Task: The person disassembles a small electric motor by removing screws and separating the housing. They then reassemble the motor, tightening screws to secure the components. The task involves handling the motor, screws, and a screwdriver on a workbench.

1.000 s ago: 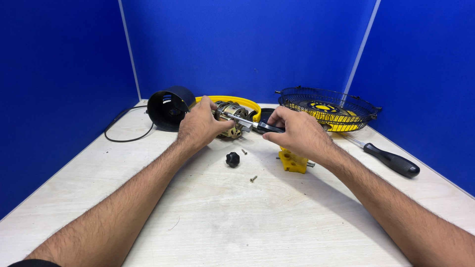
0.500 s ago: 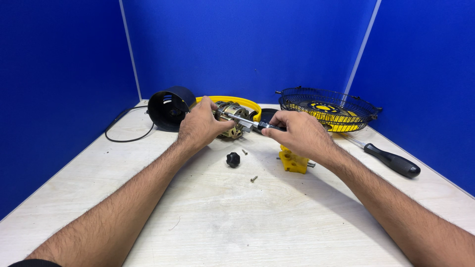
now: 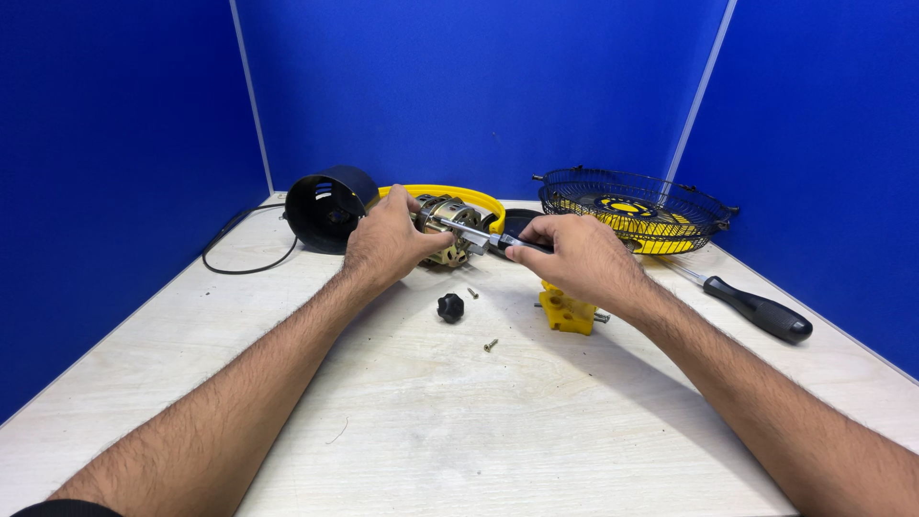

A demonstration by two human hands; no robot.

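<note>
Along the left side the table [image 3: 172, 383] lies bare, bounded by the blue partition, with a black cable [image 3: 235, 251] looping near the far-left edge and a black cylindrical housing [image 3: 330, 208] lying on its side beside it. The left hand [image 3: 388, 241] closes around the electric motor [image 3: 442, 230], fingers wrapped over its body and holding it just above the table surface, much as it did a second ago. The change is small: the right hand [image 3: 574, 258], fingers pinched narrow around the black handle of a screwdriver [image 3: 488, 239], has crept slightly towards the motor, and the metal shaft now meets the motor's face, which I judge to mean the tip is seated on a fastener. Below the hands a black knob [image 3: 450, 306] and two loose screws [image 3: 490, 345] lie apart on the board, and a yellow plastic part [image 3: 567, 312] sits just under the right wrist. Further right, the wire fan guard [image 3: 637, 206] rests near the back corner, and a second screwdriver [image 3: 756, 308] lies close to the right edge. The near half of the table gives the most room for moving.
</note>
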